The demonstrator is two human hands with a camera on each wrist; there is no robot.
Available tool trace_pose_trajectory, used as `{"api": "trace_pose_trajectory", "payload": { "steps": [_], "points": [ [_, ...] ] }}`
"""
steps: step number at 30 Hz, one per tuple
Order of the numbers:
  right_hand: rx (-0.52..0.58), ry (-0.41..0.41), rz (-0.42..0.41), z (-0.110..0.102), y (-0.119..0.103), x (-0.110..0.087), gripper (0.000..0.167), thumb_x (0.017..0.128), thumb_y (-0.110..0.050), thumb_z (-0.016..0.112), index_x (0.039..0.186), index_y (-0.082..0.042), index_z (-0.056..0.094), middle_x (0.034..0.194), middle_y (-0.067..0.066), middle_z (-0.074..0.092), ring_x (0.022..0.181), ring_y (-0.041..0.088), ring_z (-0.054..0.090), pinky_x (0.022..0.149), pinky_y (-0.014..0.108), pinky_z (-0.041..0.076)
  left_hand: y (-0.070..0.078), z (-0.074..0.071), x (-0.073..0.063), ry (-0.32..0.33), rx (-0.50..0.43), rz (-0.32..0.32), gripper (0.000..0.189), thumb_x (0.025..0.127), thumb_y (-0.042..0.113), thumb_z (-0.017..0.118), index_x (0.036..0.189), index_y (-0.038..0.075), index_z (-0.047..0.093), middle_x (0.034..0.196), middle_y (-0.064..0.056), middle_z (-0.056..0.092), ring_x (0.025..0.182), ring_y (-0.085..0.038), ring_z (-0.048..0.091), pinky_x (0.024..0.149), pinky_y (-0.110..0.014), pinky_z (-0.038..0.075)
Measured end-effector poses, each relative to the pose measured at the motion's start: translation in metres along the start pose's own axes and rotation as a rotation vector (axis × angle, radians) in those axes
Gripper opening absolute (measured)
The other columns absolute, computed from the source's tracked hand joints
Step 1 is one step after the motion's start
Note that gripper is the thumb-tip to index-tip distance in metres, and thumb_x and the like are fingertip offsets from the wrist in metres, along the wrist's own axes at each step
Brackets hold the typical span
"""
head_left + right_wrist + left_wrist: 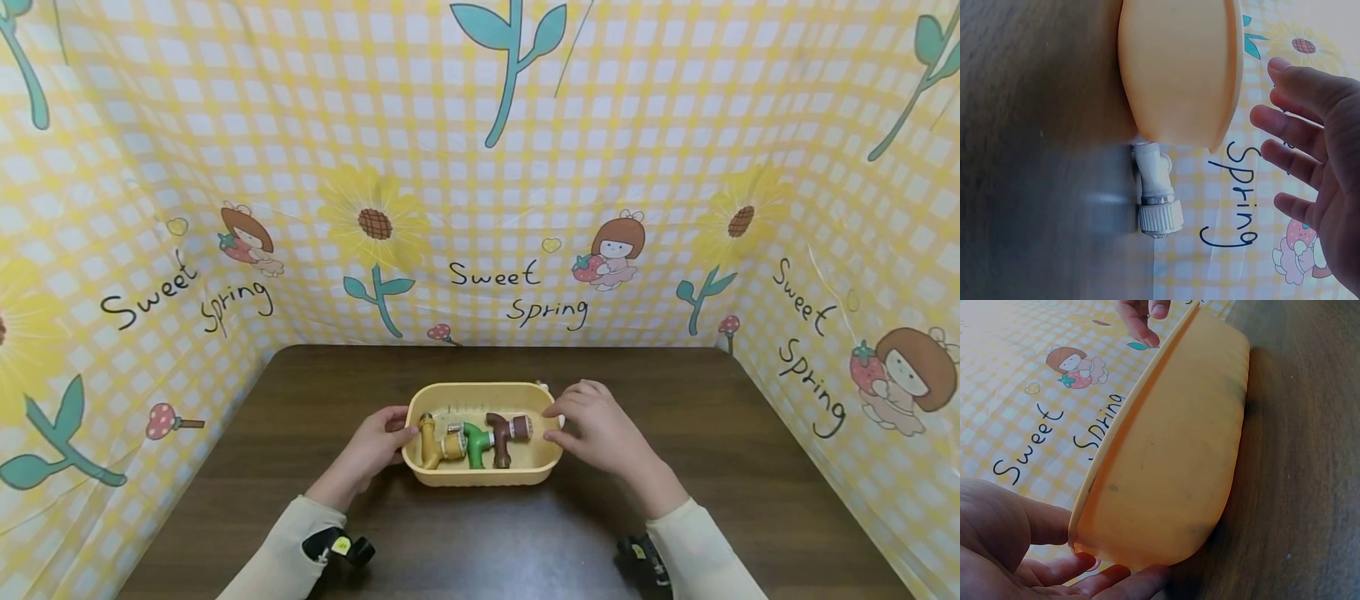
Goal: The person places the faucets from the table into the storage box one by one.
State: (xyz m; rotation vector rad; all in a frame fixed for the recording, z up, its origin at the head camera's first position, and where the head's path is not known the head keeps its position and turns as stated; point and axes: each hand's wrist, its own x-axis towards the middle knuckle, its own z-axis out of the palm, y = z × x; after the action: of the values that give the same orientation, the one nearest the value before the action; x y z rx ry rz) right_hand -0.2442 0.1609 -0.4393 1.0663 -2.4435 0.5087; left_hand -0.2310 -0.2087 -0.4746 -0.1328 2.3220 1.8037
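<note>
A yellow plastic tub (480,477) stands on the table. My left hand (378,437) grips its left end, thumb over the rim and fingers underneath, as the left wrist view shows. Inside lie a yellow tap-like fitting (430,443), a green one (476,444) and a brown one (501,442). At the tub's right end is my right hand (600,423). Seen from the right wrist, its fingers (1285,125) are spread, loosely bent and hold nothing. A white fitting with a ribbed knob (1160,215) lies by that end; in the head view it is mostly hidden.
The brown wooden table (480,542) runs back to a yellow checked cloth (480,200), which hangs behind and along both sides. Small black cameras sit at the left wrist (337,546) and the right wrist (645,560).
</note>
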Motion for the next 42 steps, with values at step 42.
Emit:
{"api": "trace_pose_trajectory", "payload": {
  "steps": [42],
  "points": [
    [0.034, 0.019, 0.08, -0.016, 0.025, -0.008, 0.03, 0.081, -0.027, 0.089, 0.105, -0.013, 0.078, 0.097, -0.007, 0.075, 0.099, 0.018, 0.062, 0.109, 0.054, 0.038, 0.0, 0.0, 0.0, 0.005, 0.001, -0.008, 0.045, 0.105, 0.008, 0.057, 0.146, -0.004, 0.046, 0.137, -0.028, 0.055, 0.115, -0.032, 0.064, 0.085, -0.043, 0.062]
  ]
}}
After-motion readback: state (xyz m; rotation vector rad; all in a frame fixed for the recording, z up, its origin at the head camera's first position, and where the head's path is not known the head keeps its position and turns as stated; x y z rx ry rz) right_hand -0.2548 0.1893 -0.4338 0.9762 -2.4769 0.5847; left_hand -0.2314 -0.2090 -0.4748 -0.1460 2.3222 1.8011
